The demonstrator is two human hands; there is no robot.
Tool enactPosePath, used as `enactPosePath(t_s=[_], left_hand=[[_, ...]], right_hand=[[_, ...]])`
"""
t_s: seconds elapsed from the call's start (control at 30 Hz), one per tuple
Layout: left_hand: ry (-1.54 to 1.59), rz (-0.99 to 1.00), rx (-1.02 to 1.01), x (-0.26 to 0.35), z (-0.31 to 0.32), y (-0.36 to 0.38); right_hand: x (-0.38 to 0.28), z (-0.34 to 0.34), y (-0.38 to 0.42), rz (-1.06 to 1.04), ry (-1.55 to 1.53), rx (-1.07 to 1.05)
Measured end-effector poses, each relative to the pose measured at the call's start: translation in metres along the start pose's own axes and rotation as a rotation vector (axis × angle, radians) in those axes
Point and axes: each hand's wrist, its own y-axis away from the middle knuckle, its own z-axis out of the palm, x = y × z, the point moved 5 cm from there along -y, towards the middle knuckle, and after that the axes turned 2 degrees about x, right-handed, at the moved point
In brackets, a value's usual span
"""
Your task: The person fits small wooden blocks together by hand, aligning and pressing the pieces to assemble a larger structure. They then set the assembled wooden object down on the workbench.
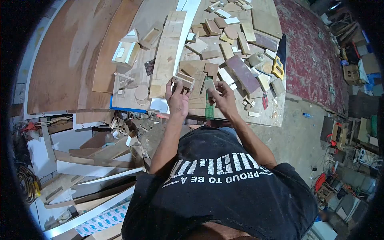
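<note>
My left hand [178, 100] grips a small open wooden box frame [185, 83], thumb and fingers closed on its left side. Between the thumb and fingers of my right hand [224, 100] is a small pale wooden block [209, 85], held just right of the frame. Both pieces are apart, above the workbench. Beneath them lie a green ruler [209, 106] and a brown notched board piece [211, 70]. A long plywood plank [170, 52] runs away from me beside my left hand.
Wood offcuts cover the bench's right side, among them a reddish-brown block [243, 74]. A yellow-handled handsaw [278, 67] lies at the right edge, near a red-handled tool [265, 102]. Small wooden models [126, 54] stand at left. Scrap boards [92, 168] are piled below left.
</note>
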Motion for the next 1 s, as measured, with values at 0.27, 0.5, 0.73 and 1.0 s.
enactPosePath(t_s=[0.27, 0.5, 0.73, 1.0], left_hand=[[-0.204, 0.369, -0.023, 0.018, 0.048, 0.006], [-0.287, 0.519, -0.148, 0.033, 0.072, 0.016], [-0.352, 0.573, -0.233, 0.040, 0.090, 0.024], [-0.539, 0.628, -0.356, 0.057, 0.106, 0.022]], right_hand=[[-0.035, 0.038, 0.007, -0.338, -0.009, 0.075], [-0.047, 0.035, 0.006, -0.293, -0.243, 0.040], [-0.052, 0.030, 0.009, -0.318, -0.280, 0.065], [-0.054, 0.029, 0.014, -0.337, -0.381, 0.017]])
